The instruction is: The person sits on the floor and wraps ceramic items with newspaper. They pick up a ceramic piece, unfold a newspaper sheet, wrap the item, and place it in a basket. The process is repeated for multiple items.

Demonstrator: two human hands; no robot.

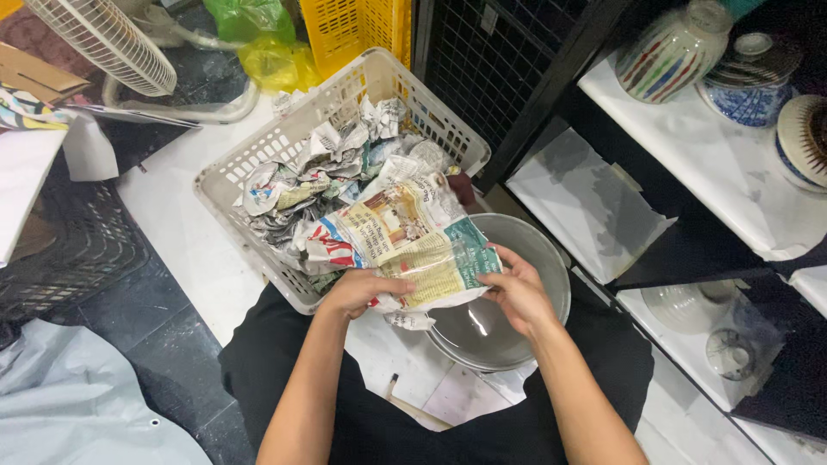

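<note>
Both hands hold a crumpled sheet of printed newspaper in front of me. My left hand grips its lower left edge, fingers curled over the paper. My right hand pinches its lower right corner. Under the paper and my right hand lies a wide grey bowl on the floor, partly hidden. Just beyond the paper stands a white plastic basket filled with several crumpled newspaper wads.
Shelves on the right hold a striped ceramic jar, blue patterned bowls, paper liners and small dishes. A white fan, yellow crate, green bag and dark wire basket sit at the back and left.
</note>
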